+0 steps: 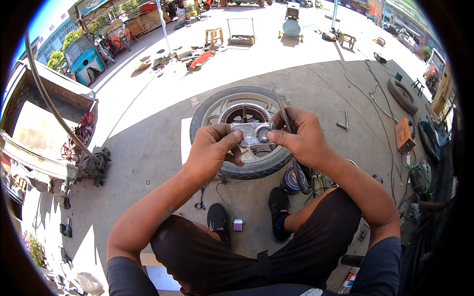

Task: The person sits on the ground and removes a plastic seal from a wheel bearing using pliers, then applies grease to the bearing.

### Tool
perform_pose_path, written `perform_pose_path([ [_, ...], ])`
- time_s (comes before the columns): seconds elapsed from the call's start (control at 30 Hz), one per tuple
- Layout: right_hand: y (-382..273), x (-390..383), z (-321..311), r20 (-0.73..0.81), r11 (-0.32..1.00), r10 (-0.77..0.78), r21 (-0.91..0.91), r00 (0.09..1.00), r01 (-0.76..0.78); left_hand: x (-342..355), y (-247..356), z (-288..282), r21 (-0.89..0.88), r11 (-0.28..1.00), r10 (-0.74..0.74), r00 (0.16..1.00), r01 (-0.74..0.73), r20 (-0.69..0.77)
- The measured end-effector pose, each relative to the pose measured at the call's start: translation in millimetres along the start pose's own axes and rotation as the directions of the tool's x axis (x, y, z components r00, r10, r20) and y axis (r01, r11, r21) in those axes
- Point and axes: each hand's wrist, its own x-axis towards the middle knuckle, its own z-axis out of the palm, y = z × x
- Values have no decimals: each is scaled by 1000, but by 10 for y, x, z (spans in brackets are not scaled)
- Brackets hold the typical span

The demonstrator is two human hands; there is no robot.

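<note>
While you hold it above the pale-spoked wheel with a black tyre [256,159], the small clear plastic packet [250,132] containing a round greyish ring [262,133] spans your hands. Your left hand's [213,148] grip pinches one end; your right hand's [306,137] pinches the other, with a slender dark tool [283,111] among its fingers. You seem to be handling the packet, so the next move calls for steady pinching. Its long axis runs left to right, ring end rightward.

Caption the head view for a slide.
Left hand and right hand hold a clear plastic packet above a wheel on the ground.
</note>
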Motion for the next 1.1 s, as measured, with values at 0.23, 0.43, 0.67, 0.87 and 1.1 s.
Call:
perform_pose_path([
  [0.23, -15, 34, -15, 6, 991, 39, 131, 999, -39, -7, -54, -52, -49, 998, 26, 1000, -25, 4],
  [0.43, -32, 26, -58, 32, 999, 46, 9, 998, -46, 20, -75, 30, -200, 980, 20, 997, -5, 70],
  [0.67, -85, -1, 59, 90, 996, -39, -74, 995, 46, 45, -143, 36, -288, 929, -105, 911, 233, 399],
  [0.87, -149, -18, 67, 115, 994, -45, -93, 992, 56, 60, -209, 26, -381, 882, -109, 906, 277, 408],
  [1.1, -216, -36, 95, 165, 999, -3, 46, 986, -4, 68, -269, 3, -466, 795, -131, 860, 388, 493],
])
